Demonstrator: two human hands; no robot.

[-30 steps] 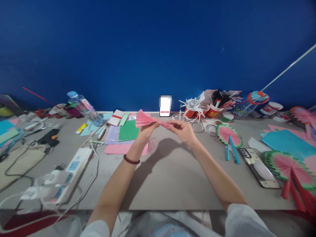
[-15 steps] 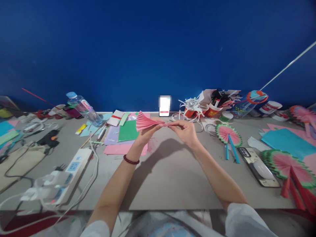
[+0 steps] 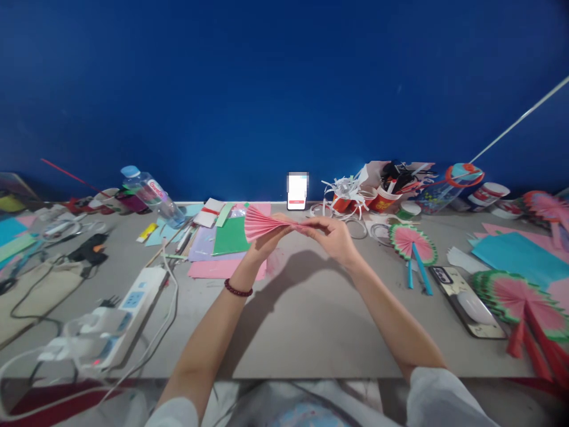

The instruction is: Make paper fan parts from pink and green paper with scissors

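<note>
A blue wall (image 3: 284, 89) is rising behind the back edge of the grey counter (image 3: 311, 332). Toward the counter's front left corner, a white power strip (image 3: 152, 277) is lying at a slant, with plugs and cables crowding its near end. By the right edge, toward the front corner, a green-rimmed fan (image 3: 518, 296) is spreading its pink pleats above red handles. A turquoise sheet (image 3: 520, 252) is lying behind it, and a plastic bottle (image 3: 153, 193) is leaning near the back edge, left of the middle. A patterned phone (image 3: 448, 296) is lying just left of the green-rimmed fan.

Above the counter's middle, nearer the back edge, the pleated pink paper (image 3: 264, 224) is fanning out at its left end and narrowing to the right. The right hand (image 3: 331, 240) is pinching that narrow end between thumb and fingers. The left hand (image 3: 265, 243) is grasping the paper near its middle, its fingers partly hiding behind the folds.

A lit phone (image 3: 297, 193) is standing upright at the back edge. A beaded bracelet (image 3: 237, 289) is circling the left wrist.
</note>
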